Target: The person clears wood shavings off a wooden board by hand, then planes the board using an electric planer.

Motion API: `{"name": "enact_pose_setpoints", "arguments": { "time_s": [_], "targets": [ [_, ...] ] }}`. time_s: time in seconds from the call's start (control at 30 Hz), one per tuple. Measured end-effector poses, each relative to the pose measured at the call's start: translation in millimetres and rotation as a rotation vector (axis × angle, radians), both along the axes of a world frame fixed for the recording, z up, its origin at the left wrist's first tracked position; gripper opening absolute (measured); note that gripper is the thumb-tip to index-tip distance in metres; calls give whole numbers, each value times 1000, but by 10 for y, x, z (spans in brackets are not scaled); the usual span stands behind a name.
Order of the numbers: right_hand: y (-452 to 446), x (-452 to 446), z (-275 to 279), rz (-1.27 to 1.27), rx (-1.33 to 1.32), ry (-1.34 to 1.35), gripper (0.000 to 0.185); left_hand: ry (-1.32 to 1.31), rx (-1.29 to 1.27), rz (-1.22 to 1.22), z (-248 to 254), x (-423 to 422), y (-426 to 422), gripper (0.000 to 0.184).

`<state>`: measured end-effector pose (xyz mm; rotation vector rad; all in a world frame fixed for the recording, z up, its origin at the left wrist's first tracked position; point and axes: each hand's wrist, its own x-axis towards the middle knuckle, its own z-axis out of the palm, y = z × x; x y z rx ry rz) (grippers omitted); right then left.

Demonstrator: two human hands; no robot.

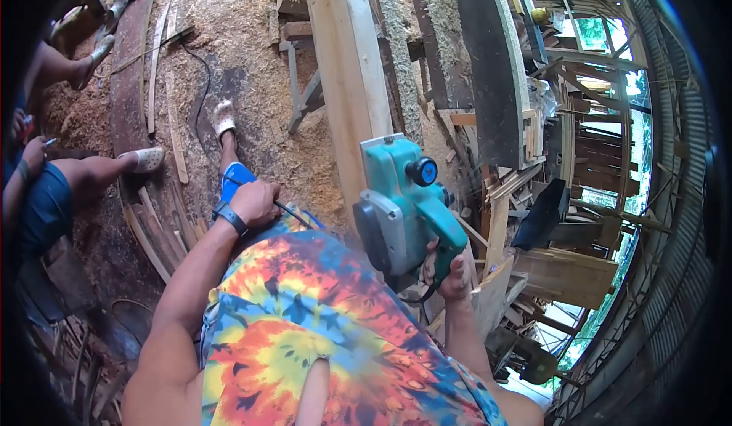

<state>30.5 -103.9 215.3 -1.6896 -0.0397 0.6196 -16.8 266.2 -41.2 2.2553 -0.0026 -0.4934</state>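
Observation:
A teal electric planer rests on a long pale wood beam, near its close end. My right hand is wrapped round the planer's rear handle, seen from behind. On the planer's front sits a black knob with a blue centre, which no hand touches. My left hand, with a dark watch at the wrist, is closed beside my hip. A black power cord comes out from under its fingers, though the grip itself is partly hidden.
Shavings cover the floor, with loose strips and a cord across it. A wooden trestle stands left of the beam. Dark boards lie to its right. Another person's legs are at the left. Stacked lumber fills the right.

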Motion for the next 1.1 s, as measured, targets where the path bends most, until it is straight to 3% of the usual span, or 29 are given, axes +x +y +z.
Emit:
{"name": "enact_pose_setpoints", "arguments": {
  "time_s": [0.17, 0.43, 0.67, 0.8, 0.83, 0.97, 1.1],
  "targets": [
    [547, 540, -27, 89, 50, -97, 70, -43, 39, 115, -1, 93, 306, 19],
    [2196, 2099, 149, 130, 68, -158, 64, -90, 93, 252, 116, 447, 696, 20],
    [3878, 3888, 229, 233, 119, -244, 62, -194, -37, 417, 370, 597, 1071, 23],
    [4553, 4610, 219, 265, 137, -235, 63, -87, -120, 613, 721, 659, 1253, 21],
    [4671, 4711, 223, 271, 142, -232, 63, -77, -221, 680, 938, 695, 1271, 24],
    [4758, 4798, 191, 273, 159, -216, 63, -176, -58, 702, 760, 668, 1463, 27],
    [4303, 4323, 209, 265, 156, -218, 63, -141, 66, 636, 754, 615, 1572, 32]
  ]
}}
